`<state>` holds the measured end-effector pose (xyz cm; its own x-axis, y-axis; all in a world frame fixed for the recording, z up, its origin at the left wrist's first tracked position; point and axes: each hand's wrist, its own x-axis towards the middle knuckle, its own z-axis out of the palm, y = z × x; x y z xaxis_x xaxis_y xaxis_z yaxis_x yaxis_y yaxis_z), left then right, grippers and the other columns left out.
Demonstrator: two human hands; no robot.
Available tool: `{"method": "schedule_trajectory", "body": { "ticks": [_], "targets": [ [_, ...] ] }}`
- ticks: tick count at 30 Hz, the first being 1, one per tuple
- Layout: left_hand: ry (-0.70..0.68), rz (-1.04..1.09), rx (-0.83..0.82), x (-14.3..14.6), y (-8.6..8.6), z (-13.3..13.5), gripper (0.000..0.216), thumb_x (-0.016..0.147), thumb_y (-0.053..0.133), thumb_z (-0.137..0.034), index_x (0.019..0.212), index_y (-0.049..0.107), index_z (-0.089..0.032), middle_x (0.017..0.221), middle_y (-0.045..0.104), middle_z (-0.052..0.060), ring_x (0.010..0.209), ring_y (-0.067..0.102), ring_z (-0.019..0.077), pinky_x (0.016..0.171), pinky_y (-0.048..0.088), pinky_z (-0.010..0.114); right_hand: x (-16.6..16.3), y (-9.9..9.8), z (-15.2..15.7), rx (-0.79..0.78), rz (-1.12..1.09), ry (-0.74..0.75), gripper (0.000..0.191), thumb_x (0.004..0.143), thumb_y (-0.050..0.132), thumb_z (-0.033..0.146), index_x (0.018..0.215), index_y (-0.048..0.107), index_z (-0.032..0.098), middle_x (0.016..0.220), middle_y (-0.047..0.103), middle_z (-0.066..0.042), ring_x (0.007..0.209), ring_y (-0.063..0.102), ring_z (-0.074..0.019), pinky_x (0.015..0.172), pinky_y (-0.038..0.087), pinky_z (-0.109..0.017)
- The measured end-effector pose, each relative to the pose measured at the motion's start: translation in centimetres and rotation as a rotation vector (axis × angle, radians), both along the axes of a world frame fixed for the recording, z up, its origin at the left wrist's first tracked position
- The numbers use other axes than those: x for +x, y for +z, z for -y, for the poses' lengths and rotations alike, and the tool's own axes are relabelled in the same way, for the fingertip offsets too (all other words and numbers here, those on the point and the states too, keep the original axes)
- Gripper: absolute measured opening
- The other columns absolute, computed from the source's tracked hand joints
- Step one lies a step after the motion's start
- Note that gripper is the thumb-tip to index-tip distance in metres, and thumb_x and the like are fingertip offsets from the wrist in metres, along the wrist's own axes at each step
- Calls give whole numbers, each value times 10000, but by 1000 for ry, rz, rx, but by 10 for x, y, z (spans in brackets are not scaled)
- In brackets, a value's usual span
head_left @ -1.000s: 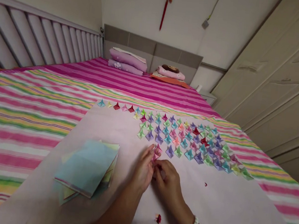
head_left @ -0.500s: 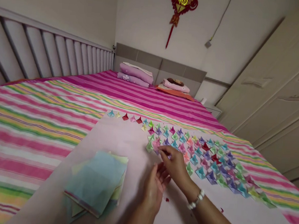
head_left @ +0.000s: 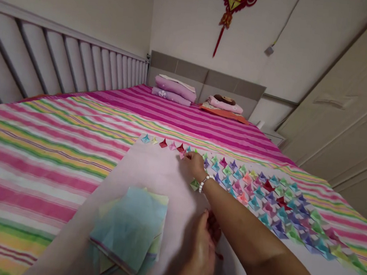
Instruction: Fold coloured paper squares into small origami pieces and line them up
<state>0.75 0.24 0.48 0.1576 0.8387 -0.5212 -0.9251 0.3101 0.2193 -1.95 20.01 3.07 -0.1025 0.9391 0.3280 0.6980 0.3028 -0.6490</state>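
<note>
My right hand (head_left: 195, 164) reaches forward over the white sheet (head_left: 153, 173), its fingertips pinching a small pink folded-paper piece (head_left: 182, 155). This piece is just below the far row, near a red folded piece (head_left: 180, 147). Closer to me, my left hand (head_left: 207, 240) is palm-up with loosely curled fingers, and nothing shows in it; the right forearm passes beside its fingers. Many folded-paper pieces (head_left: 254, 202) in blue, green, purple, pink and red stand in rows on the right. A stack of square paper (head_left: 131, 228), light blue on top, lies left of my hands.
Under the sheet is a striped bedspread (head_left: 36, 161). A slatted rail (head_left: 64, 55) runs along the left, and a wardrobe (head_left: 342, 128) stands right. Folded bedding (head_left: 175, 90) sits by the headboard (head_left: 190, 72). A red scrap (head_left: 219, 256) lies beside my left hand.
My right hand has moved away from my left, forward and leftward toward the far row, with the pink folded-paper piece. The view has shifted slightly.
</note>
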Motion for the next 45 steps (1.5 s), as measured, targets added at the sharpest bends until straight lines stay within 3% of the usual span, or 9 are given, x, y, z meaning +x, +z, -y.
{"method": "schedule_trajectory", "body": {
  "ticks": [6, 12, 17, 21, 26, 30, 36, 45],
  "targets": [
    [-11, -16, -69, 2, 3, -1, 191, 882, 521, -272, 791, 651, -167, 847, 693, 66, 800, 660, 172, 639, 488, 234, -15, -4, -6, -52, 93, -62, 176, 731, 552, 90, 691, 711, 155, 684, 696, -41, 634, 592, -151, 600, 410, -241],
    [-50, -19, -56, -1, 12, 1, 276, 914, 474, -333, 840, 658, -141, 947, 701, 103, 941, 654, 206, 703, 483, 245, -21, -6, -3, -70, 178, -61, 162, 777, 571, 162, 798, 731, 168, 783, 722, -69, 718, 622, -176, 667, 429, -261],
    [-183, 158, 160, -3, 17, 7, 561, 872, 457, -584, 1156, 624, -131, 1215, 640, 135, 1165, 575, 278, 863, 498, 331, -16, -3, 2, -31, 223, -31, 187, 789, 582, 206, 908, 726, 186, 841, 730, -66, 752, 622, -184, 681, 424, -264],
    [-284, 250, 284, -3, 17, 11, 602, 857, 488, -576, 1260, 567, -136, 1315, 581, 147, 1238, 522, 297, 975, 464, 421, -8, 0, 1, -8, 232, -47, 200, 789, 571, 186, 917, 724, 198, 871, 737, -59, 771, 634, -184, 664, 423, -254],
    [-257, 257, 330, 2, 13, 13, 514, 800, 643, -448, 1190, 595, -118, 1278, 604, 158, 1245, 518, 308, 1016, 447, 427, 0, 5, -7, 22, 221, -146, 303, 821, 469, 140, 1019, 697, 169, 967, 727, -87, 826, 638, -194, 670, 432, -269],
    [-217, 285, 368, 5, 11, 15, 492, 721, 739, -381, 1114, 619, -111, 1241, 622, 170, 1217, 541, 324, 1017, 448, 440, -4, 4, -5, 36, 258, -93, 224, 797, 543, 215, 927, 723, 184, 867, 723, -57, 834, 608, -205, 663, 428, -270],
    [-185, 270, 252, 0, 17, 15, 373, 723, 732, -349, 1004, 666, -113, 1159, 667, 163, 1187, 568, 322, 1010, 464, 412, -16, -4, 4, 114, 366, -22, 172, 779, 580, 224, 806, 745, 188, 826, 688, -91, 930, 529, -248, 773, 403, -315],
    [-167, 267, 206, -3, 23, 13, 361, 738, 708, -364, 1014, 675, -133, 1149, 673, 154, 1154, 593, 323, 977, 498, 426, -20, -4, -1, 55, 391, -121, 183, 808, 567, 189, 827, 748, 204, 818, 713, -81, 922, 570, -234, 777, 406, -305]
  ]
}}
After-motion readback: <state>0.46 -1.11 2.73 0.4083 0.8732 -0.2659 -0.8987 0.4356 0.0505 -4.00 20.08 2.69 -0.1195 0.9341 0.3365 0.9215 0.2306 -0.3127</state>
